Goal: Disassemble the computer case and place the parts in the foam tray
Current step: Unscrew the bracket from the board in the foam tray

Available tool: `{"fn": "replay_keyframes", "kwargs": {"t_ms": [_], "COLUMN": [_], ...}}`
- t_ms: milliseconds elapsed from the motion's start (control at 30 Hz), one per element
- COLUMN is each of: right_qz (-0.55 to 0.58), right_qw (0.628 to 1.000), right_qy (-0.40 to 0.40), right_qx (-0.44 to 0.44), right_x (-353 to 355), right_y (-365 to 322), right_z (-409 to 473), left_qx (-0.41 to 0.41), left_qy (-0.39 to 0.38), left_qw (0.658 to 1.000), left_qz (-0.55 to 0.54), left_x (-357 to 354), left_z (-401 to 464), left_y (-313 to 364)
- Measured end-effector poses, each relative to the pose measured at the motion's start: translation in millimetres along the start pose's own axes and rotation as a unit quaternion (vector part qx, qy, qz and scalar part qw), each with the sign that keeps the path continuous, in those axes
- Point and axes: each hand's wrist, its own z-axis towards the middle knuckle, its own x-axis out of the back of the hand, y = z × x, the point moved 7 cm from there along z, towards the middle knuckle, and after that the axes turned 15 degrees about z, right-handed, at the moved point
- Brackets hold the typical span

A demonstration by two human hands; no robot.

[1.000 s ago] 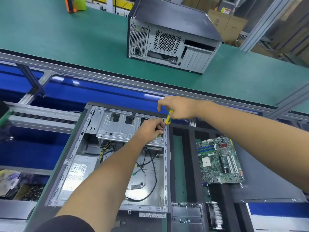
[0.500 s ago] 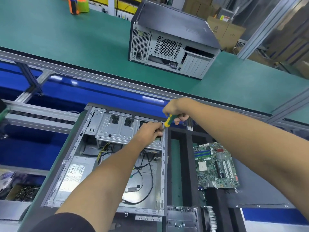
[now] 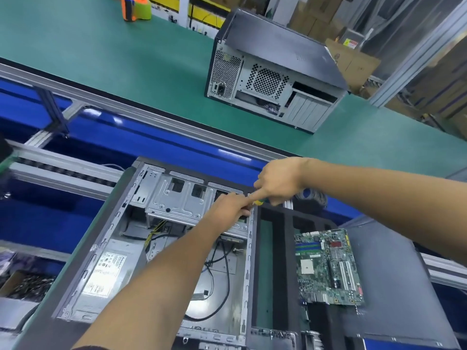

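Lying open on its side nearest us, the grey steel computer case (image 3: pixel 161 248) sits just left of the black foam tray (image 3: pixel 278 261) holding a green motherboard (image 3: pixel 328 267). Left hand (image 3: pixel 227 210) pinches at the drive cage; right hand (image 3: pixel 280 180) grips a yellow-green screwdriver (image 3: pixel 258 202). Beyond, a closed case (image 3: pixel 273 72) stands on the green desk (image 3: pixel 101 59).

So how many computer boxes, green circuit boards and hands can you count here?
Computer cases: 2, the open case being worked on and the closed case on the green belt.
Green circuit boards: 1, the motherboard on the foam tray.
Hands: 2, the left hand and the right hand, which grips a screwdriver.
Total: 5.
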Motion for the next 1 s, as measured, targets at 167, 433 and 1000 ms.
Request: {"fn": "replay_keyframes", "kwargs": {"t_ms": [167, 433, 1000], "right_qz": [0.371, 0.567, 0.285], "right_qw": [0.839, 0.660, 0.897], "right_qy": [0.188, 0.103, 0.124], "right_qx": [-0.352, -0.481, -0.316], "right_x": [-3, -29, 15], "right_y": [30, 31, 15], "right_z": [2, -10, 23], "left_qx": [-0.021, -0.014, -0.010], "left_qy": [0.018, 0.011, -0.021], "left_qw": [0.999, 0.999, 0.996], "left_qz": [0.021, 0.026, 0.091], "left_x": [2, 0, -14], "left_z": [-2, -2, 4], "left_y": [0, 1, -2]}}
